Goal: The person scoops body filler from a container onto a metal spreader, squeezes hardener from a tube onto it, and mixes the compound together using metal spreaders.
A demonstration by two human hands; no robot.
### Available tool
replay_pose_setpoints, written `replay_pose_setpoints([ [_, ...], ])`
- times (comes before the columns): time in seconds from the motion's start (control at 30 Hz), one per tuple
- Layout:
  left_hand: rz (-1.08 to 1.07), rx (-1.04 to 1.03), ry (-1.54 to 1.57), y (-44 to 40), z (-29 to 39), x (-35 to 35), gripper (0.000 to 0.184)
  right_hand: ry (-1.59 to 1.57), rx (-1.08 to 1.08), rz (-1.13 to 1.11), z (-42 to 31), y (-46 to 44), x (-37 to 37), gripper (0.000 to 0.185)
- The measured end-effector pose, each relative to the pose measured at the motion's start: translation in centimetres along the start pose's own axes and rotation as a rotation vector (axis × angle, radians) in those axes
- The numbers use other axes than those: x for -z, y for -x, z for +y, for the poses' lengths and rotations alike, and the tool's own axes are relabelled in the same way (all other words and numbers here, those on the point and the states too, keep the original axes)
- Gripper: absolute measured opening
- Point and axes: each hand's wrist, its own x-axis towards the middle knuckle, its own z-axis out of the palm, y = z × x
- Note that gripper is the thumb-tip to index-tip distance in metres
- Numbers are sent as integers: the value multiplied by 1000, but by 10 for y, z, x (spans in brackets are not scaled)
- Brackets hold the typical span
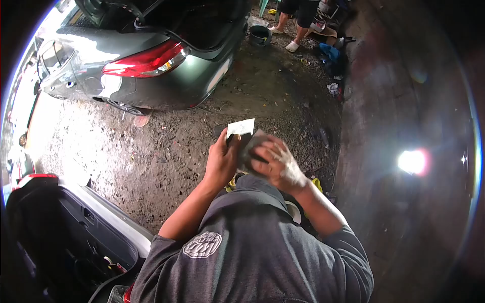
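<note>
My left hand (222,157) is closed on a flat, pale card-like piece (241,126), its thumb bent over the lower edge. Against the pale piece lies something dark, partly covered by the fingers, and I cannot make out its kind. Close beside it, my right hand (279,164) is blurred by motion, its fingers curled over a thin grey sheet (257,135). Whitish dust or residue coats the back of that hand. Both hands are together in front of my body, above the gravel ground.
A dark grey car (166,91) with a red tail light stands ahead on the left. At lower left is another vehicle's raised-edge opening (108,227). A person's legs (303,22) and a black bucket (260,35) are at the back. A wall (389,111) runs along the right.
</note>
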Motion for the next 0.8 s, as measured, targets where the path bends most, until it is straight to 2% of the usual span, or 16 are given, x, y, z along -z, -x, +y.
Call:
replay_pose_setpoints([
  [0.03,1,51,-46,8,2,6,28,-45,7,-17,-13,4,-6,34],
  [0.07,54,-159,-92,10,-19,10,27,-61,22,-42,-24,9,-12,36],
  [0.2,109,-129,-72,31,-41,26,25,-120,24,-163,-52,26,-30,38],
  [0.27,182,-120,73,35,-39,34,24,-159,-29,-213,-56,36,-38,41],
  [0.37,211,-92,266,32,-33,47,24,-294,-166,-31,-64,31,-28,52],
  [0.4,202,-66,315,31,-37,51,24,-394,-109,94,-73,16,-19,68],
  [0.43,191,-37,364,31,-40,53,24,-407,-88,101,-83,4,-10,70],
  [0.47,147,143,760,36,-28,50,24,-420,-66,109,-92,-8,-2,71],
  [0.5,171,187,805,39,-25,49,24,-432,-43,119,-97,-17,0,73],
  [0.53,194,230,848,42,-23,49,25,-412,7,148,-95,-18,-13,76],
  [0.67,194,247,896,40,-40,52,25,-363,-162,115,-55,-3,-53,82],
  [0.73,133,274,936,44,-33,57,26,-113,-194,-28,-22,9,-42,71],
  [0.77,139,227,855,43,-28,58,26,54,-181,-95,-10,14,-35,66],
  [0.8,147,180,778,42,-23,58,25,84,-127,-30,-15,5,-27,63],
])
